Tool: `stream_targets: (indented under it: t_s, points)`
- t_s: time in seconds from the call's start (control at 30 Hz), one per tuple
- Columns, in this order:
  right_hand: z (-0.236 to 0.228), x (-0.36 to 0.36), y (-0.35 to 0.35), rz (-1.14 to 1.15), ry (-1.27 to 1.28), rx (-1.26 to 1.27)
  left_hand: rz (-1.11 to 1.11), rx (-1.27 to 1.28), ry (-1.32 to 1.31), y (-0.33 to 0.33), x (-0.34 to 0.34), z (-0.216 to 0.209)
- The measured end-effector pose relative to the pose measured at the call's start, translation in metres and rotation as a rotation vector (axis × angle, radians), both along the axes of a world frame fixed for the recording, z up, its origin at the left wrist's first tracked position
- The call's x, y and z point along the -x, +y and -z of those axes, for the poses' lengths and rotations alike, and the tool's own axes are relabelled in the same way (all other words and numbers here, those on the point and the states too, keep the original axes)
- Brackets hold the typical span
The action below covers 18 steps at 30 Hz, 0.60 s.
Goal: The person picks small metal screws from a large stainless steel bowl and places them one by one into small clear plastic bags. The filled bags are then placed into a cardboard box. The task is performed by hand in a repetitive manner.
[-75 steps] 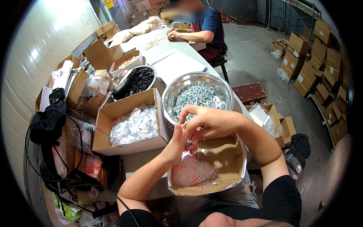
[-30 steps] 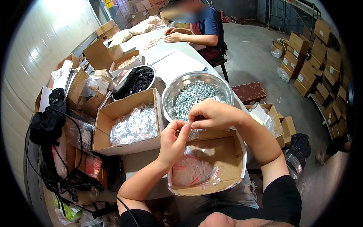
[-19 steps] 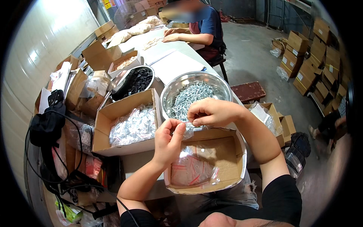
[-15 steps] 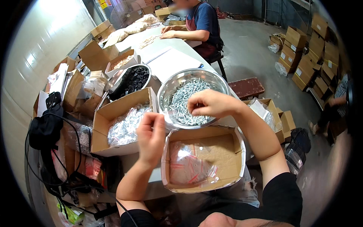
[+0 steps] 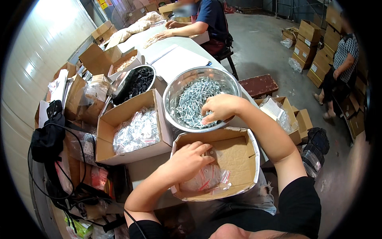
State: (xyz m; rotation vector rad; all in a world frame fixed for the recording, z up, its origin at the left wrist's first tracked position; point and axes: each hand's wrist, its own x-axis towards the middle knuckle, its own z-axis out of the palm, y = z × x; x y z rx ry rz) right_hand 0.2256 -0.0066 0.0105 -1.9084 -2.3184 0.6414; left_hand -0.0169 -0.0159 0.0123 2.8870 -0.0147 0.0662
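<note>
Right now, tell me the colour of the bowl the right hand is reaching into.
Shiny silver metal bowl, filled with silvery screws; the right hand dips into it. Shows in the head view.

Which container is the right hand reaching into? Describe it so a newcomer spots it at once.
Start at the long white table running away from the person. Near its close end, just beyond the open cardboard box where the left hand rests, sits a round steel bowl of silvery screws, with the right hand in it. It is the only shiny metal container; the smaller bowl beside it holds black parts.
</note>
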Motion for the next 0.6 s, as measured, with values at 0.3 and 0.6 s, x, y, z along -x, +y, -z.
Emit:
stream_targets:
  t_s: [0.3, 0.6]
  points:
    - [-0.008, -0.009, -0.001, -0.052, 0.317, 0.187, -0.090, -0.048, 0.208, 0.000, -0.010, 0.009]
    - [-0.001, -0.017, 0.002, -0.062, 0.629, 0.175, -0.289, 1.002, -0.090, 0.002, -0.017, -0.006]
